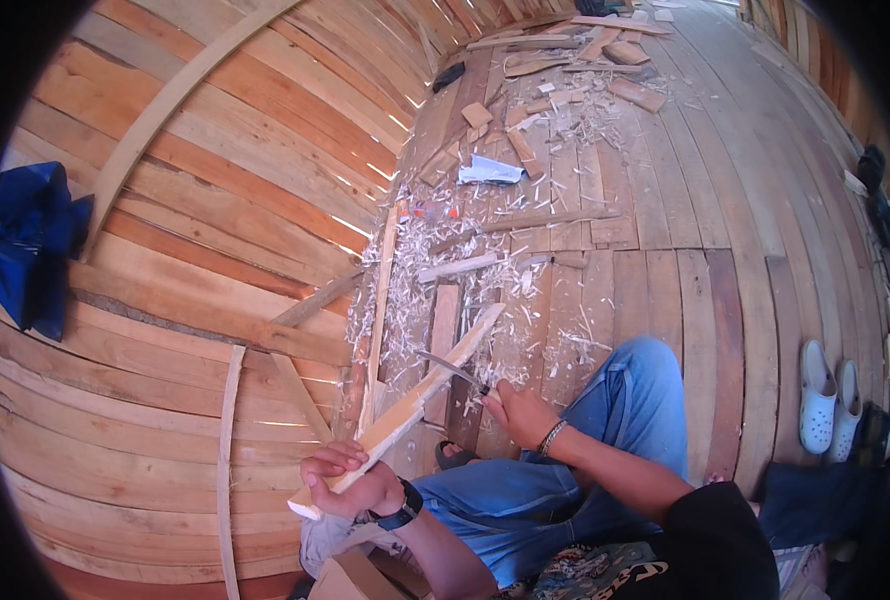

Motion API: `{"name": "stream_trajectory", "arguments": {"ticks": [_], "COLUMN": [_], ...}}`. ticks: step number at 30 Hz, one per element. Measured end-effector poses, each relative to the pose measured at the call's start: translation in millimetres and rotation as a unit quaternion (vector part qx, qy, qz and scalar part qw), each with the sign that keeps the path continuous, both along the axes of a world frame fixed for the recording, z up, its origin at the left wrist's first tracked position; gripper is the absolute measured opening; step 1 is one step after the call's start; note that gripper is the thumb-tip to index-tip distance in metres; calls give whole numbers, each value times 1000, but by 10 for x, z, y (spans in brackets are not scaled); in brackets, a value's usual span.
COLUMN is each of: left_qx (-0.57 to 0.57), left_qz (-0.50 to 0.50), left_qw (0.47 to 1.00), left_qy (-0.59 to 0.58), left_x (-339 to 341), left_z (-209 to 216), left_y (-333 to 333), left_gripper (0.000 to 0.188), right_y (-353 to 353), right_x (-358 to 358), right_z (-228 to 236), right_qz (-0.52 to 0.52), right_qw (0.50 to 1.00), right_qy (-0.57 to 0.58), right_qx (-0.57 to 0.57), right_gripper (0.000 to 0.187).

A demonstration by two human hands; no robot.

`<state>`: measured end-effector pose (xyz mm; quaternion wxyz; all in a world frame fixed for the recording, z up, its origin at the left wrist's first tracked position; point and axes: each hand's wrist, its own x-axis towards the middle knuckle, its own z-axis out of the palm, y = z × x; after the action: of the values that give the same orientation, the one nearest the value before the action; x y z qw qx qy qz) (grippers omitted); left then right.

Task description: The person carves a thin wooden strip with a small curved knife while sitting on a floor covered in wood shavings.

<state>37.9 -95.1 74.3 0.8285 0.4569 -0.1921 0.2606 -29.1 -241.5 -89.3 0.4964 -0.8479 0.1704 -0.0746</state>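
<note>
My left hand (350,482) is closed round the near end of a long pale wooden board (420,393), which slants up and away to the right over my legs. Its far part looks narrower and freshly cut. In my right hand (523,412) is a knife (453,368), gripped by the handle. The thin metal blade points left and lies across the board near its middle; whether the edge bites into the wood cannot be made out. Below the board, part of a dark sandal (455,456) shows at my foot.
Pale wood shavings (540,300) cover the plank floor ahead, among sticks and offcuts (635,95). A curved tool (555,259) lies there beside a white-and-blue sheet (491,170). White clogs (817,398) stand at right. A blue cloth or bag (30,245) hangs on the left plank wall.
</note>
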Motion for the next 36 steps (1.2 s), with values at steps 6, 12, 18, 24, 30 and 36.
{"name": "stream_trajectory", "arguments": {"ticks": [6,12,18,24,30,36], "left_qx": [-13,-1,-15,5,9,3], "left_qz": [16,23,48,27,9,7], "left_qw": [999,1000,999,1000,1000,1000], "left_qy": [50,20,22,-7,5,-19], "left_x": [-29,-3,-25,11,-42,10], "left_z": [-2,-20,-10,-55,-96,-103], "left_y": [-168,-114,12,-25,-158,-62], "left_gripper": [35,35,35,35,35,31], "right_y": [-188,-66,100,-48,-61,-3], "right_x": [112,79,-38,100,93,68], "right_z": [-742,-533,-141,-120,-578,-239], "right_qz": [-40,-18,15,-7,-20,1], "right_qw": [999,999,998,1000,1000,997], "right_qy": [27,-46,-60,-25,-20,-82], "right_qx": [-9,19,0,5,-2,1], "right_gripper": [38,41,43,40,41,45]}}
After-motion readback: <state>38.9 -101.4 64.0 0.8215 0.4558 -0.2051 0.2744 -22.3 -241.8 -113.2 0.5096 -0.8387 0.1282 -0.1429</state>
